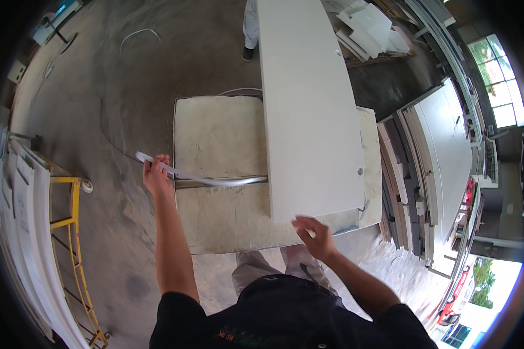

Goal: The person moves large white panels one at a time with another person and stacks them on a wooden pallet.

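Note:
A long white panel (312,113) lies across a worn, pale-topped work table (220,135), its near end beside my right hand. My left hand (157,174), left of the table, holds a thin white flexible strip (227,181) near one end. The strip bows across the table top to the panel's left edge, where the rest of it is hidden. My right hand (316,237) is just off the panel's near edge, fingers loosely curled and apart, with nothing in it. Two small round spots, probably holes, show near the panel's right side.
Another person's leg and dark shoe (247,53) show beyond the table, left of the panel. Stacked boards (436,161) stand at the right, with white offcuts (371,30) behind. A yellow metal cart frame (72,209) and white panels are at the left. A cable (107,135) runs over the floor.

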`<move>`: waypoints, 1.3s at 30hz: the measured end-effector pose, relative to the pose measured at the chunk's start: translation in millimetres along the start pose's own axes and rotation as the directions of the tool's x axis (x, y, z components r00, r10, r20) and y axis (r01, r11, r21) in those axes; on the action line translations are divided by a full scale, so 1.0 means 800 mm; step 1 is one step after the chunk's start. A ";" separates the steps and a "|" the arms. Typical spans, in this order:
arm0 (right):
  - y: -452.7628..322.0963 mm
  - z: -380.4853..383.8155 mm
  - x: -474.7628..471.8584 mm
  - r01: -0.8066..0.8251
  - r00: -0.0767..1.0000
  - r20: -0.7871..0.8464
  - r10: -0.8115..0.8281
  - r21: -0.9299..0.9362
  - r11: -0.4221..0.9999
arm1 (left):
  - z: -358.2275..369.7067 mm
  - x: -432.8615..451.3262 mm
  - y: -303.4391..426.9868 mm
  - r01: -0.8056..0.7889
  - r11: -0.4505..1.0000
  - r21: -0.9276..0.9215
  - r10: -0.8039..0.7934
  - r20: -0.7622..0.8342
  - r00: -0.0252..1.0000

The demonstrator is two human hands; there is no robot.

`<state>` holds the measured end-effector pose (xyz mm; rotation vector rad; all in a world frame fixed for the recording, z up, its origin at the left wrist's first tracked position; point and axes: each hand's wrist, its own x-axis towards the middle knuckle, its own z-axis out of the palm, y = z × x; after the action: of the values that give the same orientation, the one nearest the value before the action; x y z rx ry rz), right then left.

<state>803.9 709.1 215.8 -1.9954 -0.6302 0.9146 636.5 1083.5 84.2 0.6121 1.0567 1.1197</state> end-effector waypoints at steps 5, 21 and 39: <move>-0.192 -0.004 0.064 0.878 0.462 0.329 -0.823 -0.301 0.372 | 0.127 -0.181 0.068 -0.983 0.125 0.135 0.328 0.930 0.169; 0.201 -0.443 0.054 0.063 0.787 -0.296 -0.542 -0.835 0.547 | 0.229 -0.290 0.103 -0.912 -0.266 0.313 0.205 0.943 0.264; 0.267 -0.388 0.143 -0.001 0.774 -0.607 -0.181 -0.287 0.958 | 0.245 -0.323 0.079 -0.734 -0.270 0.623 0.160 0.781 0.604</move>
<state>1138.6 528.0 113.6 -2.3146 -0.4692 0.0521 772.0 885.3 311.4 2.6990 1.0791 0.4947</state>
